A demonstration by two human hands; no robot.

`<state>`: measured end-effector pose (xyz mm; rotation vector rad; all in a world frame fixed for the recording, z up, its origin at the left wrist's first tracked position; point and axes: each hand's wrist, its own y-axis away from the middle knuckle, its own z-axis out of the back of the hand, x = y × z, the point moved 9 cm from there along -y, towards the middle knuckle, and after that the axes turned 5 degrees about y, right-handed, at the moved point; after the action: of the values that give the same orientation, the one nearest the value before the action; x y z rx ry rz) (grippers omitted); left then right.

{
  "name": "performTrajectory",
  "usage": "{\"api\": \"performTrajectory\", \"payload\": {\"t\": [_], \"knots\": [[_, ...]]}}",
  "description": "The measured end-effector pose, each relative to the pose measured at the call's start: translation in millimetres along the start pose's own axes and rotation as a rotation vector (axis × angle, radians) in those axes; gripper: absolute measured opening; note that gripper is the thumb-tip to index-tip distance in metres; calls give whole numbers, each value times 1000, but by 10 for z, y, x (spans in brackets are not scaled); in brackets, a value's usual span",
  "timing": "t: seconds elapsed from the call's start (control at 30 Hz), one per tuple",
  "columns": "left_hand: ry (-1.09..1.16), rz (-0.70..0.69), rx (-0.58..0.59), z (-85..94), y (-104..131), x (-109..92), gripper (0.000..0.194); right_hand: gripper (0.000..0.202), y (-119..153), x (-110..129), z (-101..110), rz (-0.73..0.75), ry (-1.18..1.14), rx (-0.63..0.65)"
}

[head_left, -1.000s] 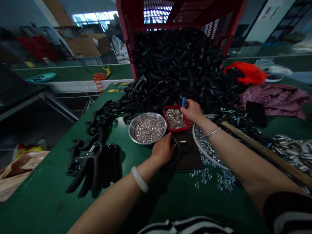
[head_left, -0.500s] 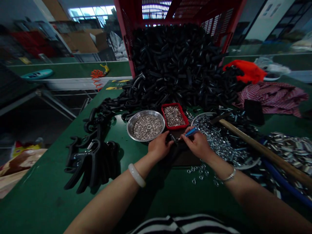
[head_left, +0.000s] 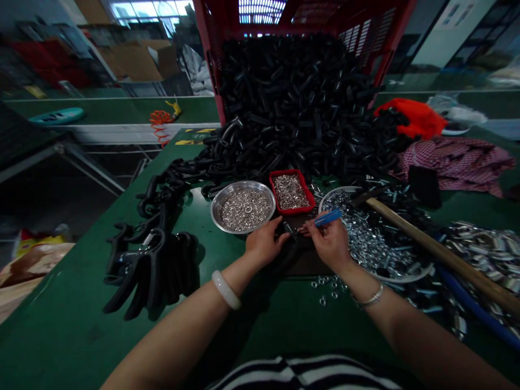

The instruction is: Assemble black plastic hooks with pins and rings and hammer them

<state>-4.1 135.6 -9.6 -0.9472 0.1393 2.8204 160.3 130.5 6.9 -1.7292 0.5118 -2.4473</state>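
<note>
My left hand (head_left: 265,242) is closed on a black part with a shiny metal piece (head_left: 289,227). Just right of it, my right hand (head_left: 331,242) grips a slim blue-handled tool (head_left: 328,218). Something thin and metallic extends from the right fingers toward the black part; whether it touches is too small to tell. Both hands are over a dark board (head_left: 312,262). Beyond them stand a steel bowl (head_left: 215,214) of small metal pieces and a red tray (head_left: 312,205) of metal pins. Beside my right wrist lies a round tray (head_left: 406,279) of shiny hardware.
A red crate (head_left: 213,81) spills black parts (head_left: 292,108) onto the green table (head_left: 252,336). Black spring clamps (head_left: 150,271) lie at left. A wooden-handled hammer (head_left: 430,244) crosses the hardware at right. Small metal rings (head_left: 323,300) lie near my right wrist. A checked cloth (head_left: 455,162) lies beyond.
The blue handle has tilted and more of it shows above my right hand. That hand has shifted slightly, while my left keeps its hold on the black part.
</note>
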Motion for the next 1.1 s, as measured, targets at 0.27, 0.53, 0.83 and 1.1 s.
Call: {"api": "performTrajectory", "payload": {"t": [0.27, 0.53, 0.83, 1.1], "knots": [[7, 25, 10, -19, 22, 5, 51, 18, -26, 361, -110, 147, 402, 102], [19, 17, 6, -15, 27, 5, 52, 31, 5, 20, -43, -111, -21, 27], [79, -27, -42, -24, 12, 9, 50, 29, 30, 109, -108, -68, 116, 28], [89, -65, -48, -15, 8, -28, 49, 45, -28, -200, -288, -450, -304, 241]]}}
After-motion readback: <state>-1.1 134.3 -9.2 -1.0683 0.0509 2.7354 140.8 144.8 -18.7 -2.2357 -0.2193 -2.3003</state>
